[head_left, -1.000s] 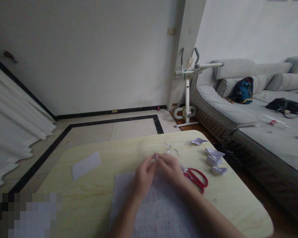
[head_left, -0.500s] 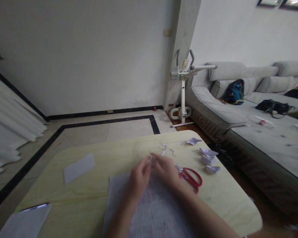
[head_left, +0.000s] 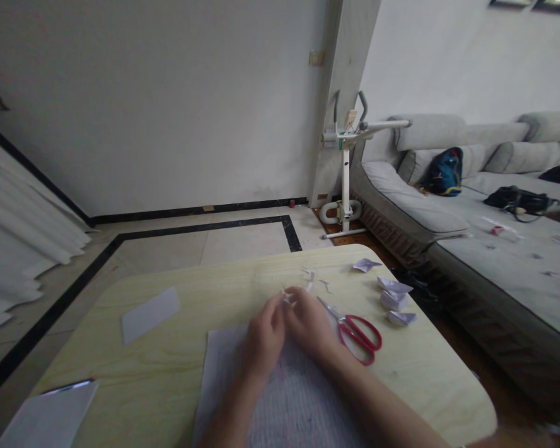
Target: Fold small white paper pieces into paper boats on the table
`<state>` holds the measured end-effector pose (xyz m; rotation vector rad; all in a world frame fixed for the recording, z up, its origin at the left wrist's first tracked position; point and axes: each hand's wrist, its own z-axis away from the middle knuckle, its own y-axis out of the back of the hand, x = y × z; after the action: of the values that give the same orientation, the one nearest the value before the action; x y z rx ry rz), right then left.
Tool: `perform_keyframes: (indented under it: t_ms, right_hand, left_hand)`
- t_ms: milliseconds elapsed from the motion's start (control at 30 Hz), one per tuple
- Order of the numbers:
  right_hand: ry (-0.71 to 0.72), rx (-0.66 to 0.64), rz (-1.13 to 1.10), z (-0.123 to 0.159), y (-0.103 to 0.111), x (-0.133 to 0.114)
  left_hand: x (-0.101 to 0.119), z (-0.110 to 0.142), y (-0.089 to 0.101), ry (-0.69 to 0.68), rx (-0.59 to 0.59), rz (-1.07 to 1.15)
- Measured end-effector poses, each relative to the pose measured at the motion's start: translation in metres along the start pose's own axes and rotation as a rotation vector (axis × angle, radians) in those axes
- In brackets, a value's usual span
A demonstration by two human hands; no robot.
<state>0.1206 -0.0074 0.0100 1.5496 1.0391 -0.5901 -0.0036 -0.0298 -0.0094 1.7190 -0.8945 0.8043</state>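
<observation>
Over the far edge of a sheet of paper covered in writing (head_left: 303,398), my left hand (head_left: 267,326) and my right hand (head_left: 308,320) come together. Both have their fingers closed on a small piece of white paper (head_left: 287,298), whose tips poke out between them; its exact shape is too small to make out. Just right of my right hand lies a pair of scissors with red handles (head_left: 361,336), the blades pointing up and left. Thin paper scraps (head_left: 310,280) are scattered beyond my fingertips.
Several folded paper pieces (head_left: 394,295) sit along the right side of the wooden table (head_left: 149,373). At left are a white sheet (head_left: 150,314) and, nearer, another sheet (head_left: 51,414) with a pen (head_left: 68,387). A grey sofa (head_left: 410,199) stands beyond the table's right edge.
My hands stay together on the small paper, with slight finger movement. The view has shifted a little, and more of the scissor blades now shows beside my right hand.
</observation>
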Motion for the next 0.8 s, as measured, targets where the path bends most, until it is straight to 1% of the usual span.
perform_keyframes:
  t_ms: [133, 300, 400, 500, 567, 733, 800]
  right_hand:
    - [0.0, 0.038, -0.047, 0.001, -0.002, 0.002]
    - [0.071, 0.032, -0.134, 0.002, -0.002, 0.003]
    - [0.043, 0.052, -0.155, 0.001, -0.001, 0.001]
    - [0.008, 0.081, -0.167, 0.0, -0.001, -0.001]
    - [0.011, 0.092, -0.178, 0.001, 0.0, -0.002]
    - [0.057, 0.048, -0.186, 0.002, 0.002, -0.004]
    - [0.053, 0.051, -0.208, 0.002, 0.003, -0.003]
  left_hand:
    - [0.005, 0.0, 0.002, 0.065, 0.037, 0.091]
    - [0.009, -0.002, 0.004, 0.181, 0.07, 0.22]
    - [0.01, -0.004, 0.005, 0.248, 0.059, 0.29]
    - [0.011, -0.005, 0.008, 0.235, 0.014, 0.321]
    - [0.013, -0.004, 0.01, 0.219, -0.015, 0.348]
    - [0.017, -0.005, 0.013, 0.254, -0.001, 0.363]
    - [0.018, -0.006, 0.013, 0.261, -0.015, 0.382]
